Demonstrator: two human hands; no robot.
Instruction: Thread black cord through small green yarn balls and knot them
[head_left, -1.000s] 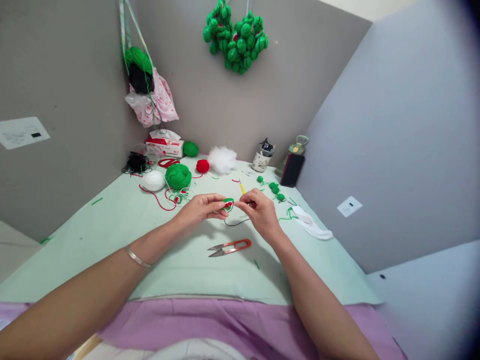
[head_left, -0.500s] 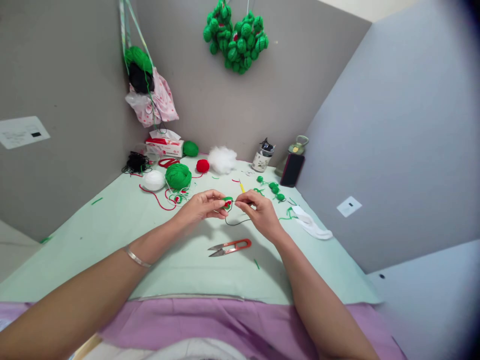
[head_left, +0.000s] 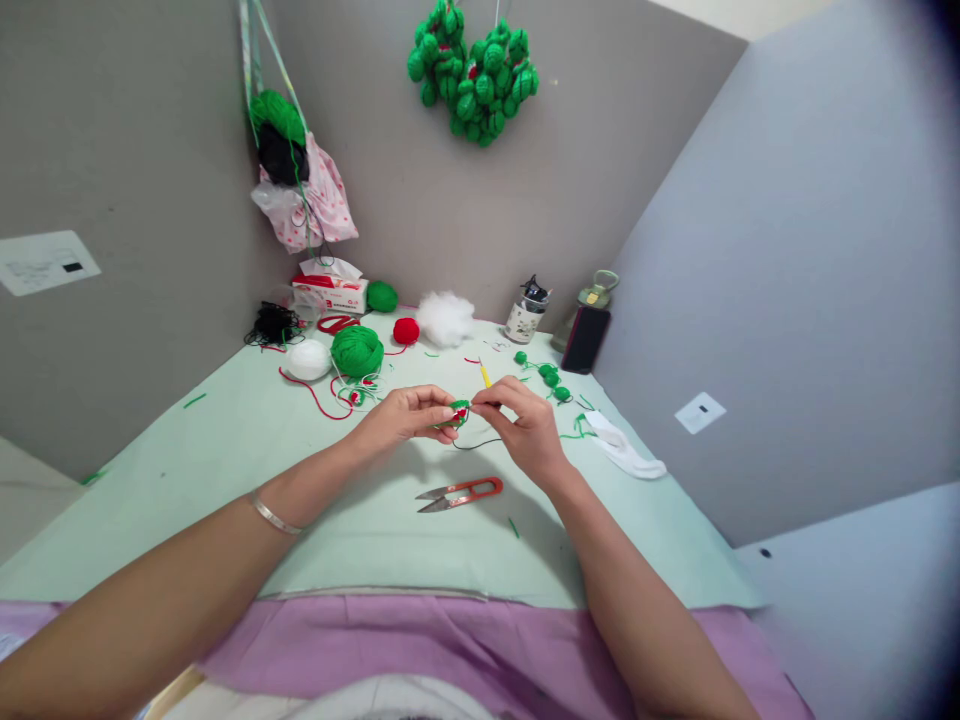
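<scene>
Small yarn piece (head_left: pixel 460 411) — green edge, white band, red middle.

A person's two bare hands work close together, fingertips nearly meeting. The bare left hand (head_left: pixel 411 413) turns inward, thumb pressed toward its bent fingers; the bare right hand (head_left: pixel 523 418), back upward, pinches thumb against forefinger. The bare left forearm (head_left: pixel 217 556) and bare right forearm (head_left: pixel 616 556) slant forward and inward, wrists nearly straight.
</scene>
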